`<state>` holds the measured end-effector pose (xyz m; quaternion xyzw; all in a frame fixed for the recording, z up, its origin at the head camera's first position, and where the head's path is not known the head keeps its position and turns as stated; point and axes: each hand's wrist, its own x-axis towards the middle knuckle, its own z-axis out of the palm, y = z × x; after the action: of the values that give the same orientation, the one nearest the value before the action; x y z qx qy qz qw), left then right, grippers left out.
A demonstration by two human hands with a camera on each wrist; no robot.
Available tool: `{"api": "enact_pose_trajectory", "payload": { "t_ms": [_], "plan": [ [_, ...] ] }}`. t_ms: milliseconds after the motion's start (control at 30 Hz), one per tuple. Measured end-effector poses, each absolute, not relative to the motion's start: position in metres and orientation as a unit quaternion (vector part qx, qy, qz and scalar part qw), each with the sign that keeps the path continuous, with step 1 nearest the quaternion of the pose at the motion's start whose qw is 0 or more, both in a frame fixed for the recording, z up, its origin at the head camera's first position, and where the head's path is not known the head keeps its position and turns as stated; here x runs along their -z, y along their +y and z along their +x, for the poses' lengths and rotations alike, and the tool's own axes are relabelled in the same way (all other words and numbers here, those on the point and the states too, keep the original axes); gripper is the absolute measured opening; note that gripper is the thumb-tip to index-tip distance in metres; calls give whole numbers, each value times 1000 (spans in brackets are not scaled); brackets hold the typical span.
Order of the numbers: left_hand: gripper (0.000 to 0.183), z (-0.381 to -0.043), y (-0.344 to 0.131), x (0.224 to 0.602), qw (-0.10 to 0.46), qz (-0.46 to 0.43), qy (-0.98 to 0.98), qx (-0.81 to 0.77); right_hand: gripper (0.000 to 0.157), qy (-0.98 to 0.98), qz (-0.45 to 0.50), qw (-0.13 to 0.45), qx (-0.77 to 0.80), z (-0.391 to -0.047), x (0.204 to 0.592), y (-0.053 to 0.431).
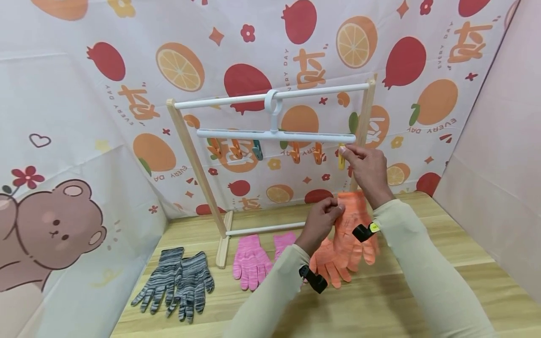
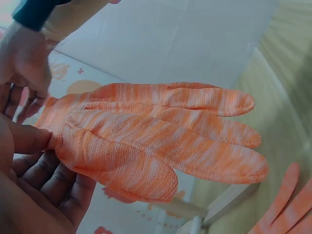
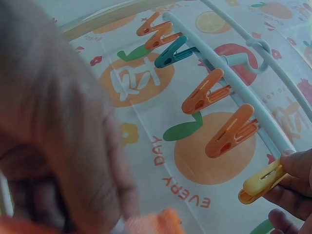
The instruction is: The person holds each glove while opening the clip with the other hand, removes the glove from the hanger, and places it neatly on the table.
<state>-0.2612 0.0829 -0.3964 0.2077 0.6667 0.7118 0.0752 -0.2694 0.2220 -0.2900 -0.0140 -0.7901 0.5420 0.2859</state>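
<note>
My left hand (image 1: 323, 220) pinches the cuff of an orange mottled knit glove (image 2: 122, 131) between thumb and fingers. The glove hangs fingers down over the table, below the right end of a white clip hanger (image 1: 236, 134). Up at that end, my right hand (image 1: 367, 169) pinches a yellow clothespin (image 3: 263, 183) that hangs from the hanger's bar. Another orange glove (image 1: 329, 260) lies on the table under the hanging one. Along the bar to the left hang several orange clothespins (image 3: 231, 131) and a teal clothespin (image 3: 171, 52).
The hanger hooks over the top rail (image 1: 228, 100) of a wood-and-white rack. Pink gloves (image 1: 252, 263) lie on the wooden table (image 1: 236, 319), partly behind my left arm. Grey striped gloves (image 1: 162, 279) lie farther left. A fruit-print curtain (image 1: 270, 37) stands behind.
</note>
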Motion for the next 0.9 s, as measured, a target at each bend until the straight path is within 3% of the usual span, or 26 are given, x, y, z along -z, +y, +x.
{"api": "enact_pose_trajectory", "payload": {
  "t_ms": [367, 900],
  "plan": [
    [13, -257, 84, 413, 105, 182, 656, -725, 38, -787, -15, 276, -552, -269, 288, 221],
    [15, -258, 83, 423, 109, 169, 656, -727, 50, -822, 7, 229, -521, -261, 294, 235]
  ]
}}
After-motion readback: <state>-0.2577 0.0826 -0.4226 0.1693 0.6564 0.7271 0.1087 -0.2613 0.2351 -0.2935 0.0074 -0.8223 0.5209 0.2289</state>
